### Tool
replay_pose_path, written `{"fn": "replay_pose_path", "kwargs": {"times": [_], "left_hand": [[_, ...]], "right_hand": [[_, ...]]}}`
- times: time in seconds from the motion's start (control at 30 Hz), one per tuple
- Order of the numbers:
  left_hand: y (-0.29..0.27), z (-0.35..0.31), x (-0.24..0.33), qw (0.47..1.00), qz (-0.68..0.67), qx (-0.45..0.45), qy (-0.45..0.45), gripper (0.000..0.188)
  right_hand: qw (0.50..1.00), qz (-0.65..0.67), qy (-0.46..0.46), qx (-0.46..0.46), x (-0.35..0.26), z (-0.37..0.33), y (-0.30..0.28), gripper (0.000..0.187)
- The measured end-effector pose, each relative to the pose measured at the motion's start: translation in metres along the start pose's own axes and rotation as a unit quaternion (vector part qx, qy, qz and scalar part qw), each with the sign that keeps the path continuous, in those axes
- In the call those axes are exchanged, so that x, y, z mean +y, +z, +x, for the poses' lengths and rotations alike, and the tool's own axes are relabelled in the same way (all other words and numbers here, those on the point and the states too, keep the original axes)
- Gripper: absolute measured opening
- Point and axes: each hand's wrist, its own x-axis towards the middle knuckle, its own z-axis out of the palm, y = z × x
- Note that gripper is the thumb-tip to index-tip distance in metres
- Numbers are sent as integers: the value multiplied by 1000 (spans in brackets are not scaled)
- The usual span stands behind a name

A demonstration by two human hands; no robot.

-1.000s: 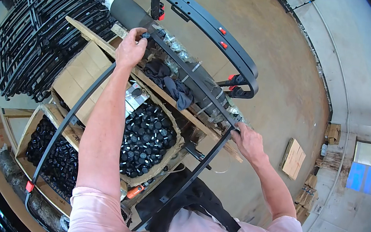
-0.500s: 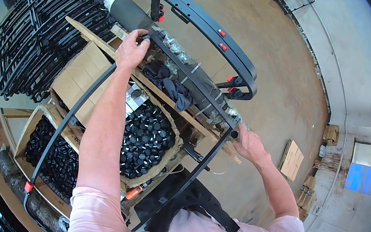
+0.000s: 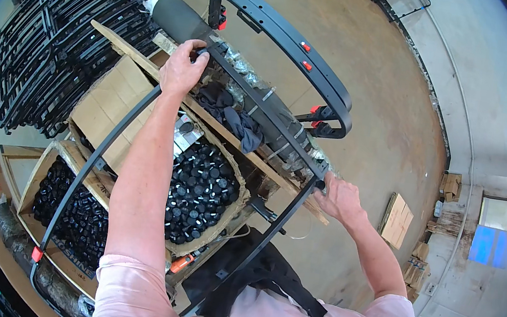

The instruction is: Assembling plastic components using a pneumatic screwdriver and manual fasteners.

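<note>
A black metal tube frame (image 3: 255, 100) stretches across in front of me, its crossbar slanting from upper left to lower right. My left hand (image 3: 181, 70) is at the upper-left corner, thumb and fingers closed on a small black round foot (image 3: 203, 53), partly hidden. At the opposite corner my right hand (image 3: 338, 198) grips a second black round foot (image 3: 320, 185) against the tube. Below the crossbar lies an open carton (image 3: 239, 189) full of loose black feet (image 3: 199, 196) with bright screw studs.
Black frames (image 3: 69, 42) lie stacked at the far left. Another curved frame (image 3: 283, 39) with red clips stands beyond a padded roller (image 3: 182, 19). A second bin holds black plastic parts (image 3: 68, 210). An orange-handled tool (image 3: 182, 263) lies by the carton. Flat cardboard (image 3: 397, 221) lies at right.
The fingers of both hands have shifted slightly around the feet at the corners. The view has moved a little; the frame stays in place.
</note>
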Motion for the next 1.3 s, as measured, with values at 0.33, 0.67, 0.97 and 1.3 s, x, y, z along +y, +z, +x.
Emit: {"fn": "replay_pose_path", "kwargs": {"times": [0.33, 0.67, 0.97, 1.3], "left_hand": [[-4, 7, -15, 998, -48, 17, 24, 30], [-1, 3, -7, 999, 36, 4, 24, 27], [-6, 7, -13, 999, -19, -27, -27, 39], [-11, 5, -2, 996, 43, -66, -43, 45]], "right_hand": [[995, -45, -81, -21, 0, -1, -14, 50], [989, -92, -108, -34, 8, 7, -9, 28], [985, -102, -115, -75, 13, 17, -4, 33], [964, -171, -67, -193, 4, 12, -15, 26]]}}
